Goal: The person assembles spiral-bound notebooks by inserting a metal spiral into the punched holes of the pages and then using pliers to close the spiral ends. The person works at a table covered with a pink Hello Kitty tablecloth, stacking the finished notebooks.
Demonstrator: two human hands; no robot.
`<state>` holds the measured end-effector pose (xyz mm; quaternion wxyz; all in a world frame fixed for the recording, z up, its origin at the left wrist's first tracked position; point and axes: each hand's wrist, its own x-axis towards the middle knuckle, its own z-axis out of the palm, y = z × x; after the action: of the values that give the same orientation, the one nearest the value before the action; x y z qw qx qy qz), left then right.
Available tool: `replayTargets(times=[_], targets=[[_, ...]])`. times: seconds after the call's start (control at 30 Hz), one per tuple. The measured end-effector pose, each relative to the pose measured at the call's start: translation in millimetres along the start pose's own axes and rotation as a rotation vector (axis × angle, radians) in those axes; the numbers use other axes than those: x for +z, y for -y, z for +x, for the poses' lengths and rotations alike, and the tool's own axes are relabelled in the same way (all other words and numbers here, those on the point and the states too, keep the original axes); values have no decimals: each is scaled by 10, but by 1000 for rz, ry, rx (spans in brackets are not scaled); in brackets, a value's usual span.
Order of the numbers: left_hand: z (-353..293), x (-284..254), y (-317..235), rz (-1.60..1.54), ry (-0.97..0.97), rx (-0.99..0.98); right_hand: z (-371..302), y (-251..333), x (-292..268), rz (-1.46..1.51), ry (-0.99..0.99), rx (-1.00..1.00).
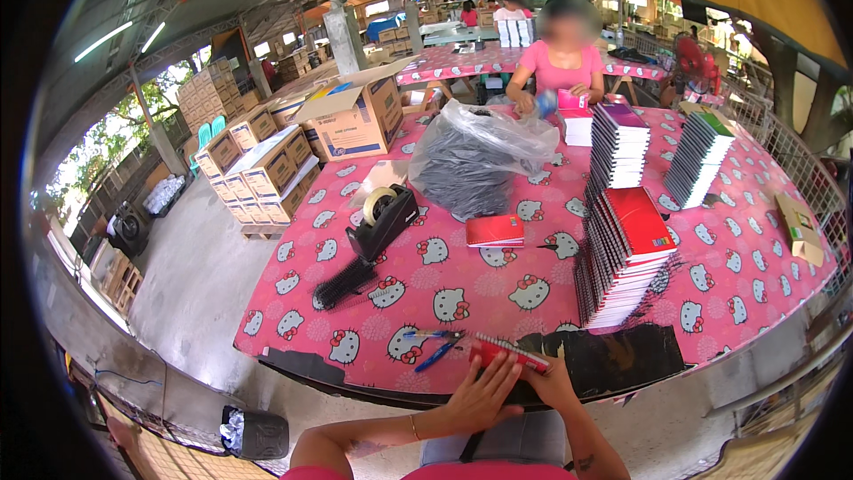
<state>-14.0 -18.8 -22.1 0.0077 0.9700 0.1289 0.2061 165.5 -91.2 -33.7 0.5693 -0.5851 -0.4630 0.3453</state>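
Note:
A small red spiral notebook (484, 351) is tilted up at the near edge of the table in front of me. My right hand (553, 384) grips its right end. Across its near face my left hand (482, 394) lies with fingers stretched out and thumb apart. Just left of the notebook, blue-handled pliers (435, 357) rest on the tablecloth, with a thin pen-like item (425, 334) beside them. A tall stack of red spiral notebooks (633, 244) stands to the right, and another red notebook (495, 231) lies flat farther back.
Black spiral coils (345, 284) lie beside a black tape dispenser (384, 220). Behind are a clear bag of dark coils (471, 160), purple-topped (617, 147) and green-topped (700, 158) notebook stacks, and an open carton (355, 120). A person in pink (562, 67) works across the table.

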Motion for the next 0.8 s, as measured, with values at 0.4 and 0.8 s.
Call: replayTargets(times=[0.4,0.8], targets=[[603,-440,164,156,-48,-26,-42,136,8,129,4,-13],[398,-331,-10,-133,-26,130,-39,179,-20,57,-73,-65]])
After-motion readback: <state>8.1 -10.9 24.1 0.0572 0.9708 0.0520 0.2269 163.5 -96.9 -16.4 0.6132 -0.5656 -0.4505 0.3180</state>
